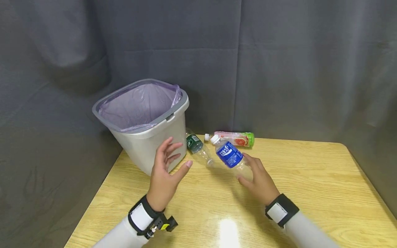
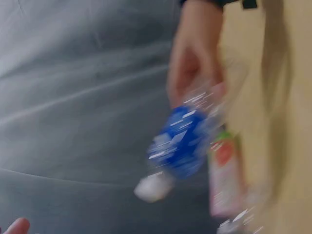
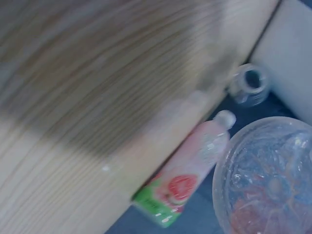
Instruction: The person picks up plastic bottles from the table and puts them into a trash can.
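Observation:
My right hand (image 1: 258, 181) grips the lower end of a clear plastic bottle (image 1: 229, 154) with a blue label and white cap. The bottle tilts, its cap toward the upper left, above the table. Its round ribbed base (image 3: 273, 180) fills the lower right of the right wrist view. My left hand (image 1: 165, 175) is held in the air in front of the bin, fingers spread and nothing in them. In the left wrist view the blue-labelled bottle (image 2: 180, 141) is blurred, and only a fingertip (image 2: 18, 226) of the left hand shows.
A white bin (image 1: 167, 137) with a grey rim and purple liner (image 1: 139, 103) stands at left. Beside it lies a clear bottle (image 1: 198, 148) with a green label. A pink-and-green bottle (image 1: 235, 138) with a fruit picture lies along the back edge, by the grey curtain (image 1: 279, 86).

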A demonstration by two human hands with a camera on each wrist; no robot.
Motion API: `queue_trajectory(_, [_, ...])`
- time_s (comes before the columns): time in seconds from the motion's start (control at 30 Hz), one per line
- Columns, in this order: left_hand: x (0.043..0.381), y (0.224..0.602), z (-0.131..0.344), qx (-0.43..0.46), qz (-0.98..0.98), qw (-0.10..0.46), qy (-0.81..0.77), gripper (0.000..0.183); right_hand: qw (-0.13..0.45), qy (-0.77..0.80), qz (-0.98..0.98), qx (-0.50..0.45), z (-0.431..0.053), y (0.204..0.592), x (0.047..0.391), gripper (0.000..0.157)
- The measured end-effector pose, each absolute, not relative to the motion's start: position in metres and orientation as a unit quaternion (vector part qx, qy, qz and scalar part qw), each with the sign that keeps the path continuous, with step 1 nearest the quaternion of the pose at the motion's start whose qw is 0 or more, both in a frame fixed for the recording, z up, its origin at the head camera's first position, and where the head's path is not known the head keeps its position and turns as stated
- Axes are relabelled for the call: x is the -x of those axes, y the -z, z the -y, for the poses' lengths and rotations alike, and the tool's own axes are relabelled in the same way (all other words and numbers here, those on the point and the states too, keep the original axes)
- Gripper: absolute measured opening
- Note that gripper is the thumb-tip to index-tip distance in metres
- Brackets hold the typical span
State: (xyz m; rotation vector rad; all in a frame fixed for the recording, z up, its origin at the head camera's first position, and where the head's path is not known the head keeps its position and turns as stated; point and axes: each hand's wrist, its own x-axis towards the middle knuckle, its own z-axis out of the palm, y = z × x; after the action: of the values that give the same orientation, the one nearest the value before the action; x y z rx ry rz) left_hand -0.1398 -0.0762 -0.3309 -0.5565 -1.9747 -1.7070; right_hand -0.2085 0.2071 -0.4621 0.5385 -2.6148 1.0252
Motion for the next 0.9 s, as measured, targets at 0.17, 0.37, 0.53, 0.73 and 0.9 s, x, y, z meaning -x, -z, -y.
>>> queue_trajectory(0.17, [0.138, 0.365, 0.057, 0.147, 0.721, 0.136, 0.663, 0.072, 0.153, -0.372, 0.89, -0.213, -0.193, 0.453, 0.188, 0.082])
queue_trajectory(0.37, [0.14, 0.401, 0.037, 0.098, 0.693, 0.031, 0.714, 0.072, 0.168, -0.384, 0.872, -0.254, -0.178, 0.453, 0.169, 0.083])
queue_trajectory(0.53, [0.143, 0.434, 0.027, 0.061, 0.656, -0.01, 0.752, 0.073, 0.167, -0.404, 0.855, -0.28, -0.166, 0.459, 0.156, 0.083])
queue_trajectory(0.73, [0.138, 0.451, 0.021, 0.042, 0.622, -0.005, 0.782, 0.072, 0.155, -0.425, 0.843, -0.292, -0.157, 0.462, 0.144, 0.081])
queue_trajectory(0.9, [0.133, 0.455, 0.016, 0.056, 0.584, 0.002, 0.81, 0.071, 0.145, -0.429, 0.84, -0.299, -0.153, 0.463, 0.137, 0.078])
